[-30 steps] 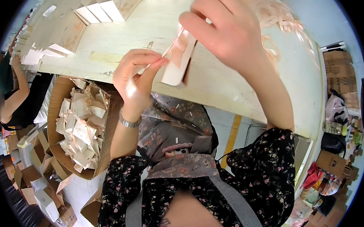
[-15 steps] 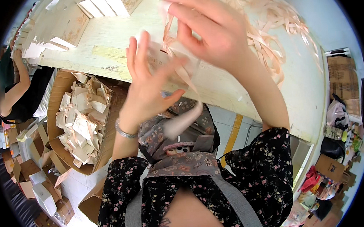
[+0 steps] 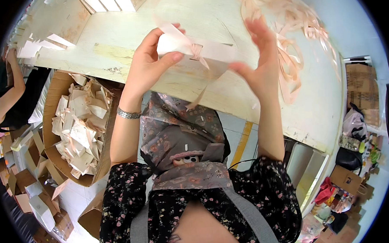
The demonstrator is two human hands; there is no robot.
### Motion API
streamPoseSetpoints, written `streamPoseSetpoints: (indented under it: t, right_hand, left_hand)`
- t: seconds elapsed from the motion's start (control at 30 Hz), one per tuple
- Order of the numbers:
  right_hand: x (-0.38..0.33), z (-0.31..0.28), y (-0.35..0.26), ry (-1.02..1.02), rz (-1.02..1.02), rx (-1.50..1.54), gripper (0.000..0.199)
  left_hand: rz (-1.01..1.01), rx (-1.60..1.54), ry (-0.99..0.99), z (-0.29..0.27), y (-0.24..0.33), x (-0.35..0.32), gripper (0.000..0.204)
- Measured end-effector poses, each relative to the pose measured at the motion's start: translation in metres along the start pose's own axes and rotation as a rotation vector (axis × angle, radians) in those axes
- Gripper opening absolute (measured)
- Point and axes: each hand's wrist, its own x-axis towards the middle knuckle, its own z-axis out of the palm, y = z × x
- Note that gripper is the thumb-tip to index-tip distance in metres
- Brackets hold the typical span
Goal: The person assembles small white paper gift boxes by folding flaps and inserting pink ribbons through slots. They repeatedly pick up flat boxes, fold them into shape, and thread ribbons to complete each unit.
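Observation:
My left hand grips the left end of a small white paper box, thumb on the near side and fingers behind. The box is held tilted above the near edge of the worktable. A pale pink ribbon is knotted round its middle; one tail sticks up to the left, another hangs down over the table edge. My right hand is at the right end of the box, fingers raised and spread, slightly blurred. Its thumb tip is close to the box; I cannot tell whether they touch.
Loose pink ribbons lie heaped at the table's far right. White boxes stand at the far left. Below the table's left edge, a large carton holds many ribboned white pieces. A person's arm shows at the left; bags and cartons line the right wall.
My right hand has come down and to the right, off the ribbon it was pulling upward. My left hand has closed on the box, which now lies more sideways.

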Motion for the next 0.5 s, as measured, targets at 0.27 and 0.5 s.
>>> streamPoseSetpoints:
  t: [0.27,0.5]
  right_hand:
    - [-0.038,0.02,0.017,-0.027,-0.003,0.181,0.051]
    - [-0.025,-0.001,-0.024,-0.233,-0.064,-0.213,0.029]
  left_hand:
    - [0.093,-0.052,0.315,0.017,0.0,-0.037,0.06]
    - [0.194,0.849,0.213,0.012,0.039,-0.046,0.026]
